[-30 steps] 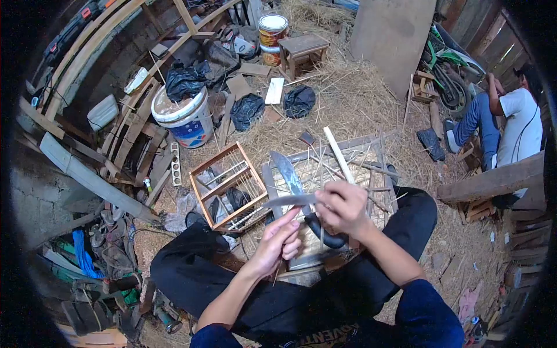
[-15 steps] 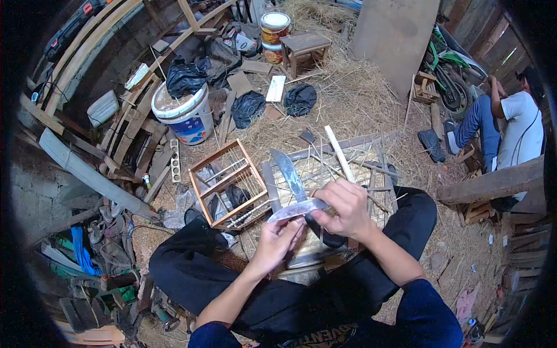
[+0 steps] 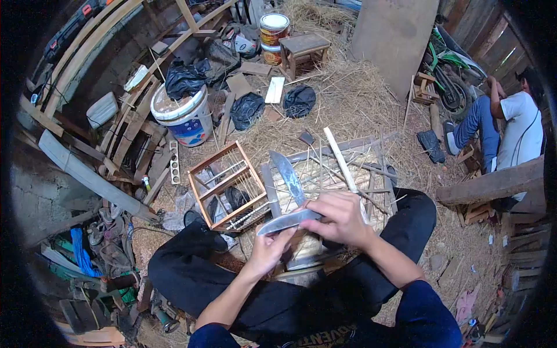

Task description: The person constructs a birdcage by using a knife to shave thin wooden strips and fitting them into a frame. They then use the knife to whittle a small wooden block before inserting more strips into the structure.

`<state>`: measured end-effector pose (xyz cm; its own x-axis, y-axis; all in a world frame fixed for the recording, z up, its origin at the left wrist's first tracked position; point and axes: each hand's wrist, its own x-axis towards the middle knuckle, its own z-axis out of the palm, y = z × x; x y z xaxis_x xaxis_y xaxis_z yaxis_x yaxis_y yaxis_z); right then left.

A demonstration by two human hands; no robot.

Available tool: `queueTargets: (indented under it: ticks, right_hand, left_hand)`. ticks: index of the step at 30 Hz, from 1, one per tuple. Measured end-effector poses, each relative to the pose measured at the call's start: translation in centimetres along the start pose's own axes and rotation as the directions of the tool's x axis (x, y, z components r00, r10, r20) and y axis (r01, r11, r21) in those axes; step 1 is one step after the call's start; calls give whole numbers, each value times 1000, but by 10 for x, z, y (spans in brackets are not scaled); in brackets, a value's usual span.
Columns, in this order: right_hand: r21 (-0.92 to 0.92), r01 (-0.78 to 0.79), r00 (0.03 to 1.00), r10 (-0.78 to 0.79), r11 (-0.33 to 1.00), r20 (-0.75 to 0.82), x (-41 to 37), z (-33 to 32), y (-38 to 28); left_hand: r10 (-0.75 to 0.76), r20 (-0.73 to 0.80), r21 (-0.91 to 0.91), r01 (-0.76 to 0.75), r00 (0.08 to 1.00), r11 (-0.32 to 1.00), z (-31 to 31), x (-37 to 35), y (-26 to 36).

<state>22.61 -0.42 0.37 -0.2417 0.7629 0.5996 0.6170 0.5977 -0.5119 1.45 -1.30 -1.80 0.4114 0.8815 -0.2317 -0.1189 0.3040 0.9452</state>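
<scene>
Held knife [image 3: 287, 221] has dipped slightly toward the lap. Right of the wooden cage [image 3: 225, 184], the left hand [image 3: 268, 250] curls under the knife; I can't tell whether its fingers grip anything. The knife hangs above the work board's left edge [image 3: 268, 182]. The right hand [image 3: 341, 216] has its fingers closed around it; a steady wrist, left fingers kept clear, would serve best.
</scene>
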Motion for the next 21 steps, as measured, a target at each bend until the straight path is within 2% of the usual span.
queueTargets:
  ticks: [2,4,6,7,8,10,13,16,17,21]
  right_hand:
    - [-12,-33,999,34,999,26,-4,0,16]
    - [58,-61,994,66,996,-86,-4,2,24]
    - [15,-44,999,45,999,-30,-6,2,13]
    - [-6,-31,999,31,1000,-8,-4,3,7]
    - [-15,-4,1000,4,1000,21,0,0,0]
    - [-24,-7,1000,7,1000,-11,-4,3,16]
    - [-79,-27,995,19,997,-93,-1,-5,27]
    - [-21,32,997,-34,999,-72,-5,8,9]
    - [-23,8,997,-10,1000,-81,-3,8,13]
    - [-78,-105,992,99,991,-77,-3,-5,32]
  left_hand:
    - [-63,17,-57,64,998,996,-1,0,7]
    - [-18,23,-53,19,1000,998,-1,1,11]
    - [5,1,-72,-5,1000,997,0,1,12]
    - [-9,-33,5,9,999,1000,4,-2,21]
    - [-24,13,76,23,1000,997,0,-3,22]
    - [-83,-10,-108,81,997,991,4,0,17]
    - [-76,114,-265,104,991,959,-4,2,16]
    - [-82,50,-110,87,995,990,0,-3,23]
    - [-90,80,-94,98,993,991,0,-3,23]
    - [-138,94,-239,157,986,958,0,0,28]
